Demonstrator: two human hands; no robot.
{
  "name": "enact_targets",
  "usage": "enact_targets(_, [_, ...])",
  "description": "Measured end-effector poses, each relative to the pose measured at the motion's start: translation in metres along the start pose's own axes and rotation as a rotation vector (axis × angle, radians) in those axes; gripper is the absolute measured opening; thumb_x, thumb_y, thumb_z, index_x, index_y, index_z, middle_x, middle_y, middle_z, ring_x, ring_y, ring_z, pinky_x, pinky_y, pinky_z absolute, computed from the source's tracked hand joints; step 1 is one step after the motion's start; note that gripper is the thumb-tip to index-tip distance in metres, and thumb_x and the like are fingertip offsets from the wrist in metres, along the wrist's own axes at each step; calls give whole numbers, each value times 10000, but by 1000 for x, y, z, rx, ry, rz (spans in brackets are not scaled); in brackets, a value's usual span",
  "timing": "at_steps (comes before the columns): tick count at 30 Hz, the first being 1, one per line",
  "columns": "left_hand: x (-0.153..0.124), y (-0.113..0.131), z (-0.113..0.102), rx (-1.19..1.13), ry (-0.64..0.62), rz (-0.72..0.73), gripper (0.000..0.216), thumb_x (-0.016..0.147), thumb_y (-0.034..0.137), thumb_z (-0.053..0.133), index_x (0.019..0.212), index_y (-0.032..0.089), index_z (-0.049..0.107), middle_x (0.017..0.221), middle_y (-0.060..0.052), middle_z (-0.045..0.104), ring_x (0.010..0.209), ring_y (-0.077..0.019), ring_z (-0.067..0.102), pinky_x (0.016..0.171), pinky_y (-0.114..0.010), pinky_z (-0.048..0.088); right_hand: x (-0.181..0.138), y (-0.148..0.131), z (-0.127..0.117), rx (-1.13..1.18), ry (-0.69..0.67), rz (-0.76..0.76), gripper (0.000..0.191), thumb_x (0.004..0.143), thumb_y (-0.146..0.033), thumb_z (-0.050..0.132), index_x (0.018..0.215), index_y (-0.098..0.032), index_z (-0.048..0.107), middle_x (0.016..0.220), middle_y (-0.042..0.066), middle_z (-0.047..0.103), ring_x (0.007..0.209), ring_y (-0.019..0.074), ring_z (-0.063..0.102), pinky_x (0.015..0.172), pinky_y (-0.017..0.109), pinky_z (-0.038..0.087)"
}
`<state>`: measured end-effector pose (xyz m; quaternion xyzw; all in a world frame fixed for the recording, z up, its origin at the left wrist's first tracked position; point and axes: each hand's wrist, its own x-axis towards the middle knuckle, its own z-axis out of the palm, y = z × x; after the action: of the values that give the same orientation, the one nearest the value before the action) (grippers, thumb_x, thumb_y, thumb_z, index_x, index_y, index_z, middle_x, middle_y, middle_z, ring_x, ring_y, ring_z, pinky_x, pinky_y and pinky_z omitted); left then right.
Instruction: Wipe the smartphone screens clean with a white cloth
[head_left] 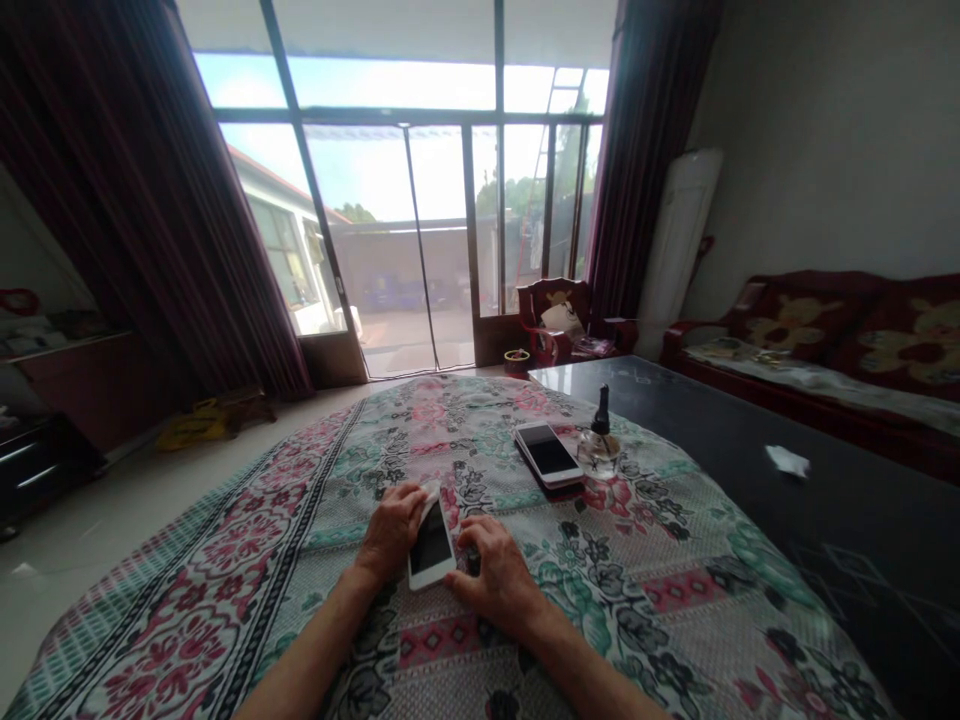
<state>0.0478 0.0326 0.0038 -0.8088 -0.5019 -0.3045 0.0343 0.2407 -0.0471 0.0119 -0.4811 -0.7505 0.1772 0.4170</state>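
A white-framed smartphone point(433, 548) with a dark screen lies on the patterned tablecloth point(465, 625) in front of me. My left hand point(391, 527) is over its upper left side, fingers pressed together on a small white piece of tissue point(431, 492) that shows at the fingertips against the glass. On the opposite side, my right hand point(495, 570) holds the phone's right edge with curled fingers, the thumb at the lower right corner. Farther back lies a second white phone point(550, 452), apparently on top of a dark flat thing. Beside it stands a clear glass bottle point(600, 450) with a black dropper-like top.
A black table point(720, 460) adjoins on the right, with a crumpled white tissue point(787, 461) on it. Beyond are a red wooden chair point(555, 300) and a sofa point(825, 340). Glass doors point(397, 250) between dark curtains point(187, 200) fill the far side.
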Motion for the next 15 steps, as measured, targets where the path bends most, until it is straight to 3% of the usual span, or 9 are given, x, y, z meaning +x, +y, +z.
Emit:
enact_targets(8, [0,-2,3,9,49,-21,226,892,200,477,961,227,690,1042,-32,682,996,-199,603,927,-332,476,-5,-10,-2,-114,-15,1,159,725,-161,630,873,-218,632,929,25,604,936,198,548,887,324,410])
enact_targets(12, [1,-1,4,23,62,-33,221,890,184,484,943,222,695,1020,-36,682,984,-200,601,928,-330,471,-11,-22,7,-196,61,85,288,675,-251,682,943,-187,596,1021,77,587,996,254,525,912,377,405])
enact_targets(15, [1,1,4,30,65,-38,215,890,169,490,937,207,696,1028,-44,680,983,-201,595,931,-332,465,-14,-30,23,-286,82,170,515,604,-383,740,1039,-155,583,1148,145,566,1113,337,481,1002,484,327])
